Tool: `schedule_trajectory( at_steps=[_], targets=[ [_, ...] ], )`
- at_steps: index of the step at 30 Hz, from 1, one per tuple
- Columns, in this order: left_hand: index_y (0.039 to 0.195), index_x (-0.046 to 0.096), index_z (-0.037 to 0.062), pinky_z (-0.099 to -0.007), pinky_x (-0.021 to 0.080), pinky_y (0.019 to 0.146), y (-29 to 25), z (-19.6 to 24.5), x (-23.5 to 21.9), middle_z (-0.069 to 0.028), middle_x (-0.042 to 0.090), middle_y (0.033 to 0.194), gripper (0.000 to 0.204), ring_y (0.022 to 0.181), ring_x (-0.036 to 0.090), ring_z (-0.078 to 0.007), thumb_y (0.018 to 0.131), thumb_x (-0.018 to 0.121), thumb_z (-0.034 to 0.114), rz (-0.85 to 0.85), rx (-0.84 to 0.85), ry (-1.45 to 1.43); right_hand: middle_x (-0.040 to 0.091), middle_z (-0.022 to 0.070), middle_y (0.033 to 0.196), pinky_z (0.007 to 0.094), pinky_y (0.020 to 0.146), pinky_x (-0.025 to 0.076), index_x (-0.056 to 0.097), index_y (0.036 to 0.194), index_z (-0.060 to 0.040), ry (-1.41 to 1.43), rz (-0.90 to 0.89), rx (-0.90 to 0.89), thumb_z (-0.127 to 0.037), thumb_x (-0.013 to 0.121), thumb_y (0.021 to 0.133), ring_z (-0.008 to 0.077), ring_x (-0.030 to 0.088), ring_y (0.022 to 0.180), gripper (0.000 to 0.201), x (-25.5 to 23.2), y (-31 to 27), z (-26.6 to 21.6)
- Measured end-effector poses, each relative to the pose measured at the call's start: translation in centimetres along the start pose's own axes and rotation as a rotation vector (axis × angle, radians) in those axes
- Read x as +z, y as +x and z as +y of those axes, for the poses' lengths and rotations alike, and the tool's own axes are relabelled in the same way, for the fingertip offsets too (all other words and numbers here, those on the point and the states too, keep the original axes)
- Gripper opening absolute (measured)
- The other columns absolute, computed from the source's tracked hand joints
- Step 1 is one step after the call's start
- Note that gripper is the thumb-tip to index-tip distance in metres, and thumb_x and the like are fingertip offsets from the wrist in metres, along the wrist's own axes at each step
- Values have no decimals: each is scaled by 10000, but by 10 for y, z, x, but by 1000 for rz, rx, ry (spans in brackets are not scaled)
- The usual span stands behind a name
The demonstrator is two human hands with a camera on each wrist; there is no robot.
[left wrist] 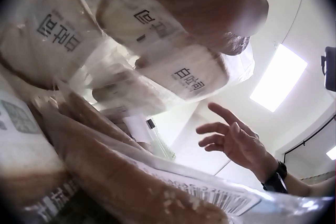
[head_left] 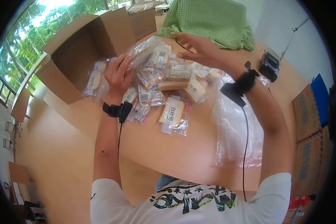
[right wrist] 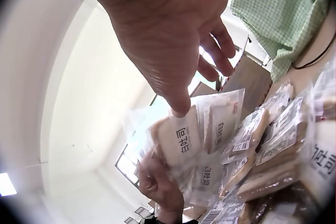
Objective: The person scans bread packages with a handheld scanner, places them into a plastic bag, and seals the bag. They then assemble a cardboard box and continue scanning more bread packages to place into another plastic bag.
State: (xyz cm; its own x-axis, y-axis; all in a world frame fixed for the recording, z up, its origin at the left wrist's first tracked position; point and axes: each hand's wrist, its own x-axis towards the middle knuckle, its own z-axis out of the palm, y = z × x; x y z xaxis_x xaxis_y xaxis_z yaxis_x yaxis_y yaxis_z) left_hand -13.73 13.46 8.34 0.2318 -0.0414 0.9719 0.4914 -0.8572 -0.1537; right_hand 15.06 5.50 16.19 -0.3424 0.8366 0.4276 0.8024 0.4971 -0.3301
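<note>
My left hand [head_left: 118, 72] grips clear-bagged white bread slices [head_left: 145, 50] at the left of a heap, tilted up above it. In the right wrist view, the held bread packet [right wrist: 181, 136] shows dark printed characters, with left fingers at its lower edge. My right hand [head_left: 202, 50] is raised over the far right of the heap, fingers spread and holding nothing. In the left wrist view that same right hand [left wrist: 236, 145] stands apart from the packets. Below both hands lie several more bread packets [head_left: 150, 95], overlapping, some label side up. One bread packet [head_left: 172, 115] lies at the near edge of the heap.
An open cardboard box [head_left: 59, 85] lies at the left, its opening facing the heap. Flat clear plastic bags [head_left: 237, 134] cover the table's right part. A green checked cloth [head_left: 209, 22] drapes something at the back. A black device [head_left: 269, 66] stands at the right edge.
</note>
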Motion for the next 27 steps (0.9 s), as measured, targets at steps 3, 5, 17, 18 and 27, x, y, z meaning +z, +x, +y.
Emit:
schedule_trajectory(
  at_steps=[3,5,17,18,27],
  targets=[
    [1088,665,47,-376,493,714,-1,-3,-2,-106,655,1002,358,824,609,-286,741,589,7,5,51,29,625,110,1116,380,776,492,569,1288,-163,-15,199,-206,-385,617,896,253,617,896,453,34,39,5],
    [1098,661,49,-382,481,726,-1,-4,-3,-107,654,1002,318,826,601,-292,785,608,56,10,47,20,633,96,1089,380,717,485,619,1225,-154,-77,199,-264,-379,618,892,254,613,836,402,41,56,5],
    [1287,529,67,-432,295,1006,-5,-26,-5,-120,548,1234,471,1175,459,-275,879,663,260,123,-237,398,657,140,739,329,592,488,693,911,-37,-46,364,-406,-206,652,855,244,636,626,183,43,115,6],
    [1312,505,69,-443,274,1021,-7,-29,-5,-121,529,1263,509,1205,435,-272,878,664,283,124,-251,414,663,136,739,323,602,497,689,918,-32,-29,386,-457,-187,646,855,234,642,630,173,45,120,10],
    [1459,272,81,-590,141,1081,-25,-41,-5,-177,294,1474,881,1368,247,-364,793,726,437,33,-344,526,650,155,819,394,672,465,639,909,-9,47,661,-159,-198,529,924,290,635,793,220,12,135,-9]
  ],
)
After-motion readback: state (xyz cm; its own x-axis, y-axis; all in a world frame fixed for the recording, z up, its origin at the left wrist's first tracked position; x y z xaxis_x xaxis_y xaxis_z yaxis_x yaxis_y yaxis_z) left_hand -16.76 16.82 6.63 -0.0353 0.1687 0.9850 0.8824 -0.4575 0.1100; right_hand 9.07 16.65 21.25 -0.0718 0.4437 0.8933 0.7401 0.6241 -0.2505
